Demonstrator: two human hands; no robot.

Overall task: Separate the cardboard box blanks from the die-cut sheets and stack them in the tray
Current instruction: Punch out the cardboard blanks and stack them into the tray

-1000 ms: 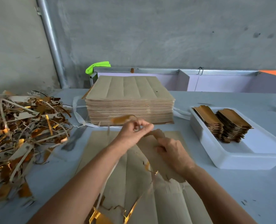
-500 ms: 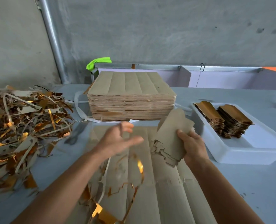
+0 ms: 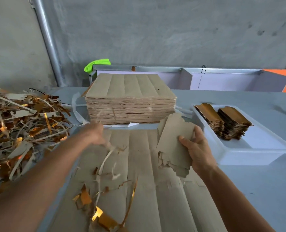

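My right hand (image 3: 197, 149) grips a bundle of brown box blanks (image 3: 174, 143), held upright above the die-cut sheet (image 3: 155, 190) lying flat in front of me, just left of the white tray (image 3: 239, 156). Two stacks of gold-faced blanks (image 3: 222, 121) sit in the tray's far end. My left hand (image 3: 95, 133) is blurred over the sheet's far left corner; thin scrap strips (image 3: 105, 158) trail under it and its fingers are hidden. A tall stack of uncut sheets (image 3: 130, 97) stands behind.
A big heap of brown and gold offcuts (image 3: 18, 131) covers the table's left side. Loose gold scraps (image 3: 98, 213) lie on the near part of the sheet. A grey wall, a metal pipe (image 3: 48, 42) and a green item (image 3: 97, 63) are behind.
My right hand pulled the bundle of blanks free of the sheet and lifted it to the right. My left hand swung left toward the offcut heap with strips trailing.
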